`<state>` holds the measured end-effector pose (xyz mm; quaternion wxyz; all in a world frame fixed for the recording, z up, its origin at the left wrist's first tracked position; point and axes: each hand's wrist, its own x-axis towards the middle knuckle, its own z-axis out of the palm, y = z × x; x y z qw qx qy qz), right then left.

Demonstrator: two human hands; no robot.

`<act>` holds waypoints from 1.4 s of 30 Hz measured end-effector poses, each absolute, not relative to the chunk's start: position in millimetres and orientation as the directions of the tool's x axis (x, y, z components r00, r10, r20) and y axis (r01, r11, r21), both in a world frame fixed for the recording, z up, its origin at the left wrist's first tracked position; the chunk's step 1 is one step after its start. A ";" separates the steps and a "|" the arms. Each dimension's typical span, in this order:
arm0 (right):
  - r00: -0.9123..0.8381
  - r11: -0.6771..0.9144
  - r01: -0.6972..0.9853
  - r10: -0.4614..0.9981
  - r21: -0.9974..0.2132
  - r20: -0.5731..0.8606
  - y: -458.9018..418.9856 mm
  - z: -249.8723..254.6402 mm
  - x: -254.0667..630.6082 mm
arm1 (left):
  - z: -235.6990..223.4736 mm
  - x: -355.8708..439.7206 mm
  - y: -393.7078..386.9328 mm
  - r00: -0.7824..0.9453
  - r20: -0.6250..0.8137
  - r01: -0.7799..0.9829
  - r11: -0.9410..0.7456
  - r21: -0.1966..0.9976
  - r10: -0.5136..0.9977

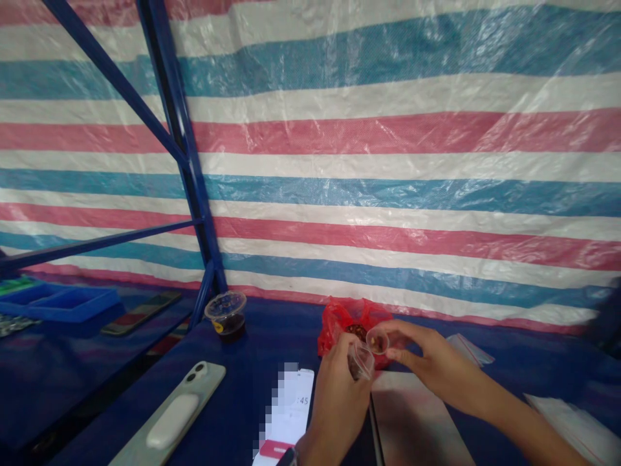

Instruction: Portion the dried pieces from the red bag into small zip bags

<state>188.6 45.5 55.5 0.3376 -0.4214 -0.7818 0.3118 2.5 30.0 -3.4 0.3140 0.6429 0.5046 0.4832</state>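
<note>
My left hand (339, 395) is closed round a small clear plastic bag (361, 359), held upright above the table. My right hand (427, 362) pinches a small clear cup (377, 340) and tips it at the mouth of that bag. Just behind both hands lies a red plastic bag (347, 320) with dark small pieces showing in its opening.
A lidded clear cup (226, 314) with dark liquid stands by the blue frame post (194, 194). A phone (169, 417) lies face down at front left, another lit phone (288, 414) beside it. Blue tray (63, 304) at far left. Clear zip bags (468, 349) lie right. Striped tarp behind.
</note>
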 end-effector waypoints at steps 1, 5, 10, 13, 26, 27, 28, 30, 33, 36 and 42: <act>-0.419 0.469 0.483 0.865 -0.739 0.276 39.4 56.8 189.0 | -2.7 3.1 29.3 0.022 0.309 0.374 -0.295 0.879 0.951; -0.509 0.626 0.600 0.779 -0.498 0.365 24.8 61.9 187.3 | -2.2 5.6 25.7 0.016 0.323 0.491 -0.289 0.822 0.946; -0.595 0.708 0.680 0.685 -0.191 0.420 19.0 64.4 181.7 | -0.8 9.3 22.5 0.058 0.338 0.501 -0.321 0.804 0.939; -0.613 0.739 0.663 0.628 -0.121 0.478 19.6 64.2 181.1 | 0.3 10.3 21.7 0.062 0.335 0.469 -0.324 0.821 0.940; -0.433 0.502 0.849 0.839 -0.164 0.330 74.9 40.0 166.2 | 0.3 -3.1 28.7 -0.086 0.172 0.369 -0.129 0.920 0.981; -0.438 0.492 0.855 0.854 -0.163 0.280 78.4 34.9 162.3 | 0.0 -4.0 29.8 -0.089 0.187 0.343 -0.146 0.928 0.978; -0.444 0.489 0.856 0.862 -0.169 0.246 81.0 30.7 158.7 | -0.1 -4.6 30.7 -0.093 0.211 0.318 -0.171 0.933 0.973; -0.452 0.504 0.835 0.857 -0.220 0.249 82.7 26.8 153.7 | 0.5 -5.5 31.6 -0.112 0.266 0.294 -0.223 0.929 0.957; -0.413 0.536 0.700 0.843 -0.472 0.344 72.2 34.1 152.2 | 2.0 -4.8 28.7 -0.121 0.332 0.322 -0.279 0.905 0.936; -0.383 0.443 0.434 0.879 -0.784 0.284 45.5 47.3 156.0 | 0.7 0.1 20.6 -0.047 0.369 0.350 -0.331 0.876 0.928; -0.401 0.268 0.358 0.909 -0.895 0.112 -0.1 43.7 177.3 | -2.2 15.9 -0.6 0.163 0.359 0.395 -0.394 0.830 0.919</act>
